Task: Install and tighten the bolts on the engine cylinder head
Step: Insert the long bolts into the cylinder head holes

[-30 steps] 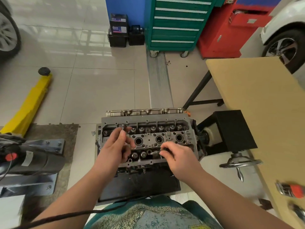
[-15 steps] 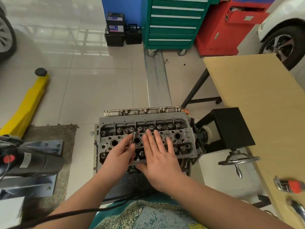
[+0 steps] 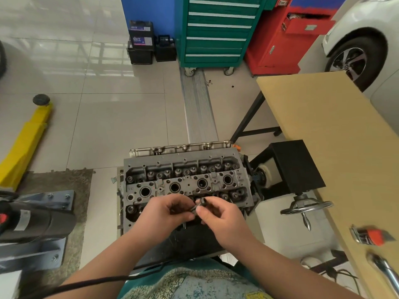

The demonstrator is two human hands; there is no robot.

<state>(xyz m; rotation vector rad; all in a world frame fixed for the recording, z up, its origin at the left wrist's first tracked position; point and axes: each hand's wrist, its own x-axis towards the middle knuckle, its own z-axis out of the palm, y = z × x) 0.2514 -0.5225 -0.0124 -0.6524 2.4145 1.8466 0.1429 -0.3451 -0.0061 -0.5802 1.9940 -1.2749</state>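
The grey cylinder head sits on a stand in front of me, its top face showing round bores and rows of valve springs. My left hand and my right hand meet over its near edge. Both pinch small dark bolts between the fingertips, held just above the head. How many pieces are in each hand is hard to tell. The hands hide the near middle of the head.
A wooden table runs along the right, with an orange-handled tool and a chrome tool near its front. A handwheel sticks out of the stand. A yellow jack and a black motor lie left.
My hands lay flat and spread on the head half a second ago. They have lifted, drawn toward me and closed together on small dark bolts.
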